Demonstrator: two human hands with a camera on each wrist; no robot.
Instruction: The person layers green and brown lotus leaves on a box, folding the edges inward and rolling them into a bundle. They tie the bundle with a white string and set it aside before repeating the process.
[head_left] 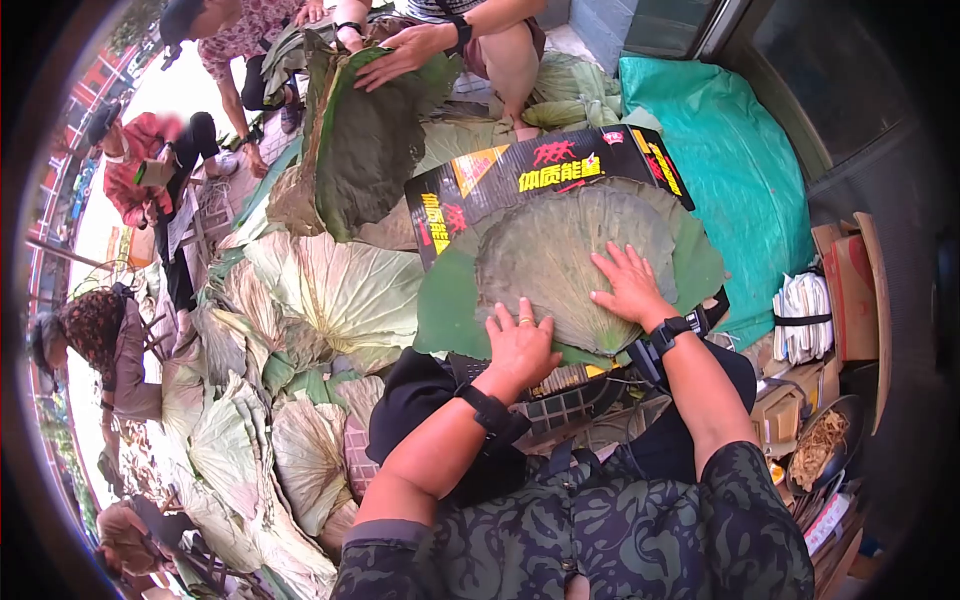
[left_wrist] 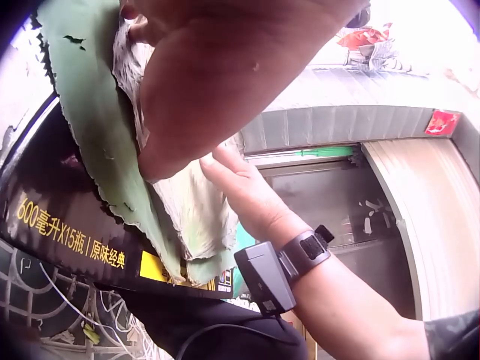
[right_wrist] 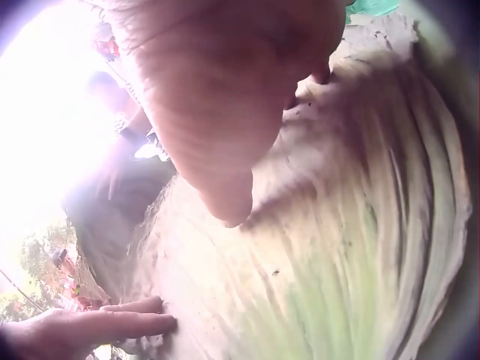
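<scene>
My left hand (head_left: 524,346) and right hand (head_left: 634,290) rest open, fingers spread, on one dried leaf (head_left: 555,245), gripping nothing. Its ribs gather at the edge nearest me and fan away; it is slightly wider side to side, grey-brown, greener where they meet. Green leaf (head_left: 447,305) shows beneath, number unclear, over black printed cardboard (head_left: 485,195).

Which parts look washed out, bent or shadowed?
Head view: edges bend inside a black rim, left side glares white. Left wrist view: upper right washed out, yellow lettering legible. Right wrist view: upper left white; bare right hand shades wide ribbed green-tan leaf.
</scene>
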